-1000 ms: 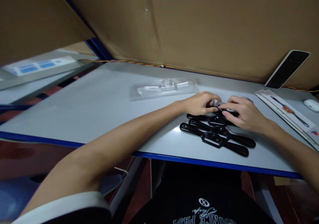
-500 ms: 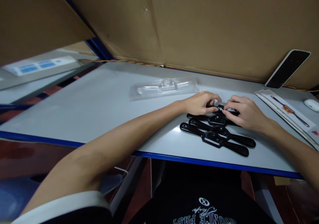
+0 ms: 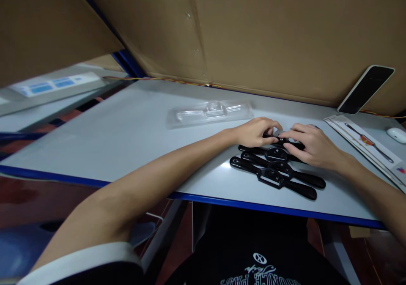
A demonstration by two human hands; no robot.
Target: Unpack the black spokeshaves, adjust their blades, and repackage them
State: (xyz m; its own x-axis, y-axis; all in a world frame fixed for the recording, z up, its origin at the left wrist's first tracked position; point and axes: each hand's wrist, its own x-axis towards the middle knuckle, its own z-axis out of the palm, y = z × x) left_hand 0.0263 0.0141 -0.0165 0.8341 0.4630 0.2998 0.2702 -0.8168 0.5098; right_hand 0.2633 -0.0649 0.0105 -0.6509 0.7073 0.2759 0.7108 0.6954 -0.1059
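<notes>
Near the right part of the table, my left hand [image 3: 256,132] is closed round one end of a black spokeshave [image 3: 281,141], thumb and fingers bent. A grey metal blade [image 3: 277,133] shows at its middle, between my hands. My right hand [image 3: 312,146] is closed over the other end, with the index finger and thumb at the spokeshave's centre. Closer to me lie more black spokeshaves: one partly under my right hand [image 3: 275,153], a second [image 3: 309,179] and a nearest one [image 3: 300,188]. The fingers hide much of the held tool.
A clear plastic blister shell [image 3: 214,110] lies behind my left forearm. To the right are printed packaging cards [image 3: 364,139], a phone [image 3: 366,89] leaning on the cardboard wall [image 3: 269,35], and a white mouse [image 3: 396,134]. Along the table's front runs a blue edge [image 3: 269,209].
My right thumb and index finger have parted from their pinch at the spokeshave's centre; the index finger now reaches across it. My left hand stays nearly in place.
</notes>
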